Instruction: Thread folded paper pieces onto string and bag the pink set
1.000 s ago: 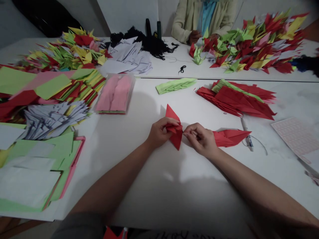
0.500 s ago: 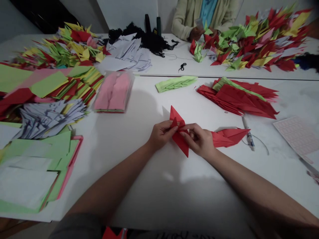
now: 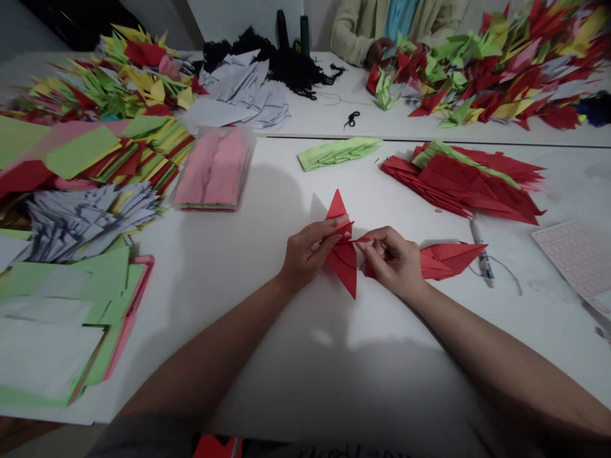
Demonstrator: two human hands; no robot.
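A red origami crane (image 3: 344, 272) with its wings spread is held above the white table between both hands. My left hand (image 3: 308, 249) is closed on its body, thumb and fingers pinching the folded paper. My right hand (image 3: 394, 257) pinches a thin pointed end of the same crane at its right side. Behind the right hand lies another folded red paper piece (image 3: 451, 259), partly hidden by the hand. A marker pen (image 3: 484, 264) and a thin dark cord lie just right of it.
Stacks of folded red paper (image 3: 477, 184) and green folded strips (image 3: 338, 152) lie ahead. A pink paper packet (image 3: 214, 168) and green sheets (image 3: 112, 286) are on the left. Beyond, a person's hand (image 3: 379, 52) works beside heaped colourful cranes (image 3: 482, 70); small black scissors (image 3: 352, 119) lie nearby.
My right hand has drawn slightly right, pulling a narrow point out from the crane's body. The crane has turned a little, and the view has shifted slightly.
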